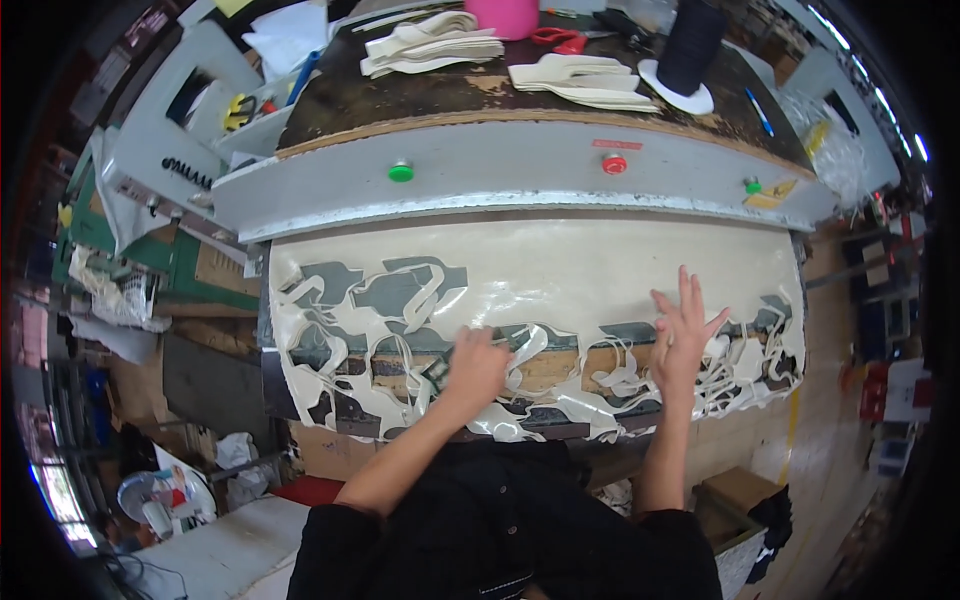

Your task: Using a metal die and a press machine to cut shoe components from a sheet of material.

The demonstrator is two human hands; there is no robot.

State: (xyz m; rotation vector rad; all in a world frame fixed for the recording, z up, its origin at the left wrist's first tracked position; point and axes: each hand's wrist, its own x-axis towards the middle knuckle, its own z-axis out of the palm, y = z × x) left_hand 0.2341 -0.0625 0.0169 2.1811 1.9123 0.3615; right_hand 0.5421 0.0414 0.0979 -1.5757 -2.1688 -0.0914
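Fingers (686, 288) fanned wide on the right hand (682, 342), released, and we see it poised over the ragged lower part of the cream sheet (600, 260)! Across to the left hand (478, 368): here the fingers are bent down, grasping a dark green tool (437, 374) that pokes out on both sides of the hand. We find that tool near the middle of the sheet's cut-up lower band, slanting up to the right, partly covered by the hand, so its full outline we cannot tell.

All around it we have curling cream strips, looped and tangled, with a brown board (560, 368) showing through the gaps. Up to the left, two shaped cut-outs let the dark grey surface (395, 292) through. Beyond the sheet runs a grey beam, and we spot a green button (401, 171) and a red button (614, 164) on its face. On top, two stacks of cream pieces (585, 82), red-handled scissors (560, 40), a dark thread spool (690, 50) and a blue pen (760, 112) at the right!
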